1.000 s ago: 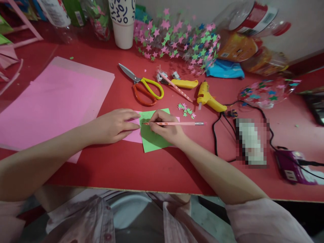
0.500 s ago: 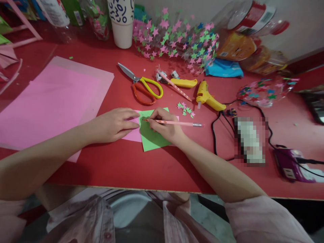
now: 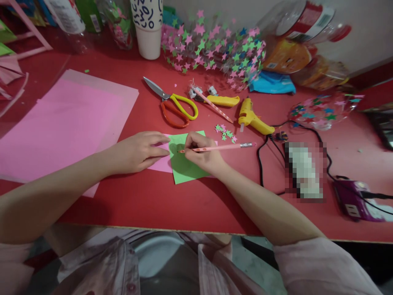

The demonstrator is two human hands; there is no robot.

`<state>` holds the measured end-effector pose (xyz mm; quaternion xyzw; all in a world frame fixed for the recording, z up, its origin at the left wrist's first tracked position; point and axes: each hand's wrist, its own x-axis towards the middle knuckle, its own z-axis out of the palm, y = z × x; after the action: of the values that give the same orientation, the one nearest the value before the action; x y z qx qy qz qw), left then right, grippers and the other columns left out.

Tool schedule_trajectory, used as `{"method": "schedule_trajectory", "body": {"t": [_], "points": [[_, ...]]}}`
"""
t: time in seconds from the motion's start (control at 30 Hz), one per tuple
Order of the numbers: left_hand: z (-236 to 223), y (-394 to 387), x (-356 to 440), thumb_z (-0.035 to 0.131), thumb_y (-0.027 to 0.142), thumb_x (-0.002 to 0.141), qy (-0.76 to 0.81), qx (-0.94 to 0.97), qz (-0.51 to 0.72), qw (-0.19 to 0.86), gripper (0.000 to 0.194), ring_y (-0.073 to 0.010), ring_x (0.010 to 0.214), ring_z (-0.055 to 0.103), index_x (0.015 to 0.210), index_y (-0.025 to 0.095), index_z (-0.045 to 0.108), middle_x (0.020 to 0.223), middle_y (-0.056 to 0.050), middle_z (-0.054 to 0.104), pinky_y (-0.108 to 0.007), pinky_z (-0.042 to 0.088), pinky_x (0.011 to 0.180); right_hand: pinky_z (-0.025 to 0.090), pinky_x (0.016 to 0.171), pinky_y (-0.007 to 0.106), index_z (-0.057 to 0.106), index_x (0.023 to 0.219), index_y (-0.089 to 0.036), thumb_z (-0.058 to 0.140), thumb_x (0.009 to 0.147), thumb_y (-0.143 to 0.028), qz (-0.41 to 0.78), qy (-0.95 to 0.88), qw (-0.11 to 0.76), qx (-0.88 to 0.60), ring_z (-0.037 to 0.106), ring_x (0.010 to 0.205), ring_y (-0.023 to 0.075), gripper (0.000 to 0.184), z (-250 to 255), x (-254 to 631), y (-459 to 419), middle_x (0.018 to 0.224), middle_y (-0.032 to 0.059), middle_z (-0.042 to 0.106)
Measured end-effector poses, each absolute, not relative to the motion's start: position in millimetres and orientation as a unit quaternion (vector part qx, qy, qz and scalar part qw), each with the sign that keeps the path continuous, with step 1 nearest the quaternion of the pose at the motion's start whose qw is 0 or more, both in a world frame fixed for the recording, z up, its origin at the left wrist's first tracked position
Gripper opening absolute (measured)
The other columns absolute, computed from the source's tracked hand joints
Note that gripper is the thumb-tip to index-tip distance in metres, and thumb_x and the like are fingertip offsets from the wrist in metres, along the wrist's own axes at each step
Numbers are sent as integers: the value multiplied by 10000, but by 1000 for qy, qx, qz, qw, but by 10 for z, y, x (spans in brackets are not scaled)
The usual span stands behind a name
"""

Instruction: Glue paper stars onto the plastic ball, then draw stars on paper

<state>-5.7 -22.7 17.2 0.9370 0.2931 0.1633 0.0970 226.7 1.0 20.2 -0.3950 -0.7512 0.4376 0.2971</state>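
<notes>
My right hand is closed around a pink pencil, its tip at the surface of a green square of paper. The pencil's eraser end points right. Under the green square lies a piece of pink paper, partly covered. My left hand rests flat with fingers stretched, its fingertips on the pink piece at the green square's left edge. Whether there is a pencil mark on the green paper is too small to tell. Small pink and green paper stars lie just beyond my right hand.
Large pink sheets lie at left. Beyond my hands are scissors, a second pencil, a yellow-handled tool and a glue gun with a black cord. A star-covered clear bottle and a cup stand behind.
My right hand has shifted slightly right, and the pencil tip has moved right and a little toward me. The pencil's eraser end is higher. My left hand has stayed in place.
</notes>
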Motion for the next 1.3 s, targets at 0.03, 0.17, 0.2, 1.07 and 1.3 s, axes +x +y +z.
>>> {"method": "schedule_trajectory", "body": {"t": [0.03, 0.17, 0.2, 1.07, 1.3], "points": [[173, -228, -56, 405, 245, 970, 295, 937, 162, 97, 340, -285, 1173, 581, 1098, 155, 707, 1282, -193, 599, -467, 497, 983, 243, 486, 233, 395, 600, -218, 488, 638, -149, 438, -752, 296, -394, 331, 513, 76, 122, 205, 2268, 10, 541, -67, 397], [171, -230, -57, 425, 251, 964, 304, 935, 155, 100, 320, -269, 1184, 573, 1102, 175, 704, 1295, -173, 596, -459, 486, 1003, 239, 488, 233, 392, 602, -218, 494, 639, -151, 440, -749, 290, -402, 330, 515, 75, 127, 199, 2275, 12, 543, -67, 397], [170, -230, -58, 425, 252, 964, 304, 935, 155, 99, 320, -269, 1184, 573, 1103, 174, 703, 1296, -173, 595, -459, 485, 1003, 240, 488, 234, 396, 604, -218, 498, 643, -157, 441, -748, 289, -403, 331, 516, 75, 125, 195, 2277, 11, 544, -68, 398], [163, -228, -57, 399, 253, 973, 293, 937, 169, 82, 347, -280, 1164, 584, 1124, 162, 698, 1266, -187, 608, -453, 501, 980, 301, 526, 224, 496, 695, -199, 552, 773, -204, 451, -763, 280, -369, 387, 535, 73, 96, 177, 2246, -47, 583, -64, 458], [171, -224, -56, 394, 247, 974, 291, 938, 170, 85, 354, -292, 1154, 591, 1109, 149, 706, 1259, -195, 610, -464, 505, 972, 292, 507, 220, 455, 664, -207, 541, 733, -191, 421, -760, 300, -393, 379, 513, 68, 112, 163, 2244, -43, 570, -67, 458]]}}
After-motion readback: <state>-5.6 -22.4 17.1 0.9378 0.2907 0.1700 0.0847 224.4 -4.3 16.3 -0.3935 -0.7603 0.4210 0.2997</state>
